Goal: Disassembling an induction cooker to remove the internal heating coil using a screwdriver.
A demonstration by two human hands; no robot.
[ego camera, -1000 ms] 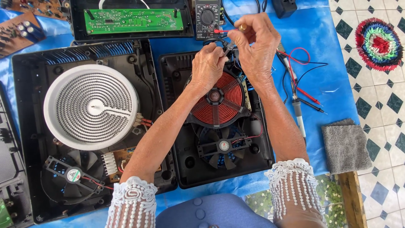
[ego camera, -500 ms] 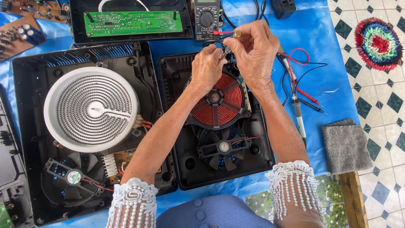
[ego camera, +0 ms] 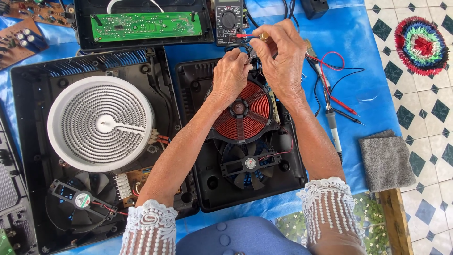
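An opened black induction cooker base lies in front of me, with a red-copper coil and a black fan inside it. Both hands meet over its far edge. My left hand pinches black wires between thumb and fingertips. My right hand is closed around a small brass-tipped tool, held right against the left fingertips. What the wires join to is hidden under the hands. A multimeter sits just beyond them.
To the left lies a larger open cooker with a white spiral heater and a fan. A green circuit board is at the back. Test probes, a soldering iron and a grey cloth lie at the right, near the table edge.
Both hands stay over the far edge of the cooker. The fingers of my right hand have curled in closer to my left fingertips.
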